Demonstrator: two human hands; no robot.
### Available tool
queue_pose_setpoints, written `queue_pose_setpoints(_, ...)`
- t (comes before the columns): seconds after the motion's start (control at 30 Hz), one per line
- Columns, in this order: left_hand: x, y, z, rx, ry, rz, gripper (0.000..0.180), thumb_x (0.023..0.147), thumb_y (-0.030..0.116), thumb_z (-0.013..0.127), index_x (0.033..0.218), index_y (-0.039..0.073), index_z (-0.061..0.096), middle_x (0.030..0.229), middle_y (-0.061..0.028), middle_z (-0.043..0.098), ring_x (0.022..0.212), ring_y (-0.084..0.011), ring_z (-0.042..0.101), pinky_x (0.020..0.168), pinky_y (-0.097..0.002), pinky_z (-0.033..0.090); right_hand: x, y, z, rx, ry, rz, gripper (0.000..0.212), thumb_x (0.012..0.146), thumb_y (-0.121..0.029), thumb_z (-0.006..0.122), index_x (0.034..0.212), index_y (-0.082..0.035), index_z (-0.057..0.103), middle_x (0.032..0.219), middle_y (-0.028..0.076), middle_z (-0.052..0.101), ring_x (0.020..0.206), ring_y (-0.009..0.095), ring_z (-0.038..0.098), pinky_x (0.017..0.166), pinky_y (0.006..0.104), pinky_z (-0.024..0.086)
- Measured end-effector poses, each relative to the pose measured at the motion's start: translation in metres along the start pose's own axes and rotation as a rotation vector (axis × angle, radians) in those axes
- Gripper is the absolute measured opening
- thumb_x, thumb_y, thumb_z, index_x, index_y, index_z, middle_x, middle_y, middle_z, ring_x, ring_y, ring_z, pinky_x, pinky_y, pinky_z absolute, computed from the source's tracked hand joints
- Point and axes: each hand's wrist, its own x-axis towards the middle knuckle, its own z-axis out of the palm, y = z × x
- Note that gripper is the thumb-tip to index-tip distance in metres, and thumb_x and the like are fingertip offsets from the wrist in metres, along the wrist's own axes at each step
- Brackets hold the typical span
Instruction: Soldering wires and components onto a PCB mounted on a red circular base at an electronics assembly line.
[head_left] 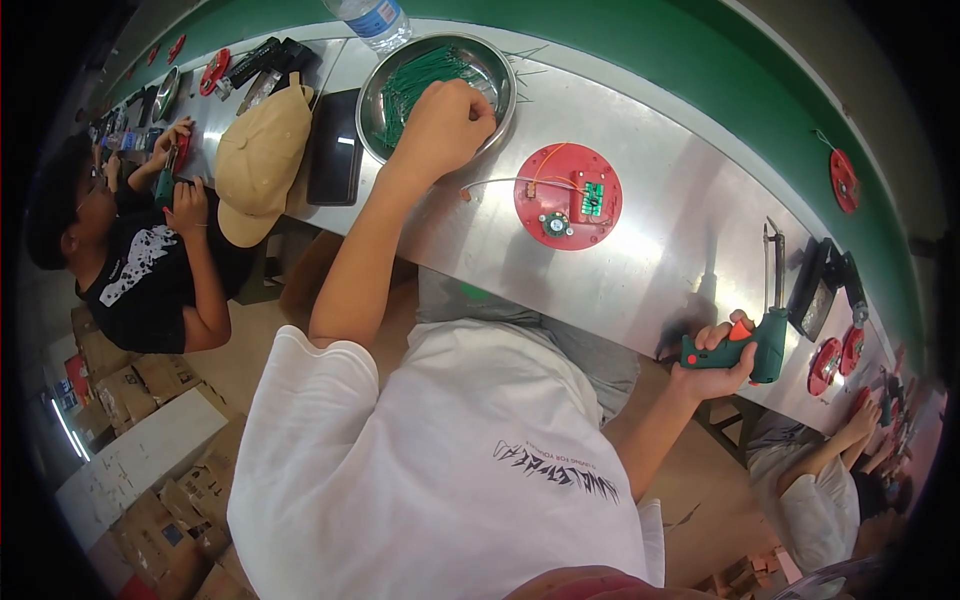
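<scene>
My left hand [440, 125] reaches over a round steel bowl [507, 85], its fingers drawn together near the bowl's right side. Whether anything is between those fingertips cannot be made out. Many thin green wire pieces [415, 85] lie in the bowl. To its right on the metal table rests a red round disc [540, 225] carrying a small green circuit board [593, 199], thin wires and a little round part. My right hand [715, 365] grips a green soldering gun [770, 345] with an orange trigger, its long metal tip pointing away from me.
A water bottle [378, 22] stands behind the bowl. Left of it lie a black phone-like slab [335, 150] and a tan cap [265, 150]. Co-workers [150, 270] sit on both sides. More red discs [825, 366] and a black stand [815, 285] are at right.
</scene>
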Motion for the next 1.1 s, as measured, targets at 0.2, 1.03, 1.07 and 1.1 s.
queue_pose_setpoints(0.2,-0.006,-0.008,-0.002,0.059,0.126,0.103,0.012,0.079,0.011,0.072,0.084,0.0,0.075,0.09,-0.0149,0.069,0.084,-0.0319,0.068,0.076,-0.039,0.053,0.003,-0.001,0.006,-0.007,0.002,0.007,0.04,0.102,-0.032,0.041,0.114,0.003,0.055,0.11,0.014,0.056,0.056,0.013,0.05,0.047,0.0264,0.042)
queue_pose_setpoints(1.03,-0.019,-0.009,-0.033,-0.165,0.18,0.12,0.014,0.082,0.012,0.075,0.091,0.001,0.076,0.083,-0.0106,0.071,0.075,-0.019,0.067,0.072,-0.0282,0.052,-0.001,-0.001,0.005,-0.065,-0.004,-0.018,0.036,0.101,-0.031,0.043,0.112,0.002,0.055,0.11,0.014,0.057,0.055,0.013,0.049,0.048,0.0264,0.041)
queue_pose_setpoints(1.07,-0.018,-0.011,-0.025,-0.1,0.201,0.089,0.014,0.081,0.013,0.073,0.09,0.003,0.076,0.086,-0.0133,0.07,0.078,-0.0259,0.067,0.073,-0.0343,0.053,0.0,-0.001,0.005,-0.065,-0.005,-0.016,0.036,0.101,-0.031,0.043,0.112,0.002,0.055,0.11,0.014,0.057,0.055,0.013,0.049,0.048,0.0264,0.041)
queue_pose_setpoints(1.1,-0.018,-0.013,-0.017,-0.035,0.221,0.058,0.015,0.081,0.015,0.07,0.089,0.004,0.077,0.088,-0.016,0.07,0.08,-0.0328,0.068,0.074,-0.0405,0.055,0.0,-0.001,0.005,-0.067,-0.009,-0.018,0.036,0.101,-0.031,0.043,0.112,0.002,0.055,0.109,0.014,0.057,0.056,0.013,0.049,0.048,0.0264,0.041)
